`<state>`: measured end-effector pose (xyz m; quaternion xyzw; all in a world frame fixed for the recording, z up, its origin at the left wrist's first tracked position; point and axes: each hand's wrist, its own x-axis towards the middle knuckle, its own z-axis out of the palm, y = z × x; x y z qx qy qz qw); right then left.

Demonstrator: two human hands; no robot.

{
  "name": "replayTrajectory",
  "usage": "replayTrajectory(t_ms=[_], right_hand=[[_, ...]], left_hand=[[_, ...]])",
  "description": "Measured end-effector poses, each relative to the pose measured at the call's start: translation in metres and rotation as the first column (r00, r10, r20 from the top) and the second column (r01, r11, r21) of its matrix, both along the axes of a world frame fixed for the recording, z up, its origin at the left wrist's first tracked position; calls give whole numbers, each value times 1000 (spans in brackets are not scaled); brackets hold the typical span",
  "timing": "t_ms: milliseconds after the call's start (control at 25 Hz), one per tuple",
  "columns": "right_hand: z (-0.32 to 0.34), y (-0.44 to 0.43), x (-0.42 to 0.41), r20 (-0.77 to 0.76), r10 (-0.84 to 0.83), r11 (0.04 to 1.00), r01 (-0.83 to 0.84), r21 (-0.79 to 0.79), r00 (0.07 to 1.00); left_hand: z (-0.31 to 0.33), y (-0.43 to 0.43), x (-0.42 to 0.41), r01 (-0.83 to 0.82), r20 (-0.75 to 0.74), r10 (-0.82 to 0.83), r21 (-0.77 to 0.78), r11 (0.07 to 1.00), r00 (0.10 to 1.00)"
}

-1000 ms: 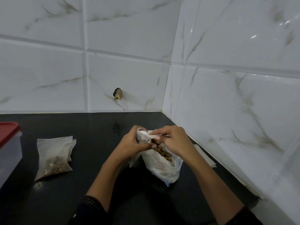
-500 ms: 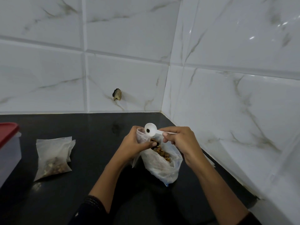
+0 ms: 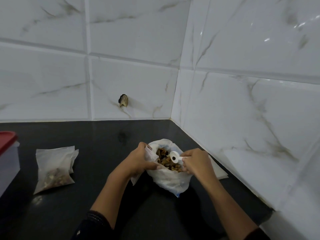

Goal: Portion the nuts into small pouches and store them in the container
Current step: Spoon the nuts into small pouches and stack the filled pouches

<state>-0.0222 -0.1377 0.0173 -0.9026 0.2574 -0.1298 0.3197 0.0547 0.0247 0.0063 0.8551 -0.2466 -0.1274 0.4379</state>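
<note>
at the near edge of the worktop (image 3: 86,205), dark and glossy: two dark sleeves (image 3: 93,224), forearms reaching inward toward the far right corner. just past them, nearer the right edge, a white plastic bag (image 3: 169,182) standing on the surface, mouth wide open, brown nuts (image 3: 163,161) heaped inside up to the rim. left hand (image 3: 138,163) on the bag's left rim, fingers curled round the plastic, thumb laid across the near lip. below that hand a thin white flap (image 3: 134,179) hanging; cannot tell whether pouch or part of the bag. right hand (image 3: 197,163) at the bag's right rim, thumb and forefinger pinching the handle of a small white spoon (image 3: 174,157), remaining fingers curled down against the plastic. spoon bowl over the nuts, facing up, one dark speck in it. under the right wrist, flat white sheets (image 3: 220,173) lying along the right edge, close to the wall; too plain to tell what. well to the left, near the left edge, filled pouches (image 3: 53,168) of translucent white, stacked one on another, nuts settled at their near ends. further left, at the edge itself, a clear container (image 3: 7,163) with a red lid (image 3: 7,141) on, only partly in view. farthest, white marbled wall tiles (image 3: 138,75) meeting at the corner, with a dark chipped spot (image 3: 123,100) low on the back wall.
</note>
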Motion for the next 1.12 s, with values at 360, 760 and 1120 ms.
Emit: replayTrajectory(t_ms=[360,760,1120], right_hand=[[3,17,6,-99,150,904,-177,-389,984],[-4,21,14,-115,130,936,-161,-314,985],[-14,-3,41,-132,69,997,-64,41,989]], left_hand=[[-4,1,4,-59,-9,60,81,995,998],[-8,-1,6,-51,-4,51,18,999,999],[-12,-5,2,-17,-49,6,-228,973,999]])
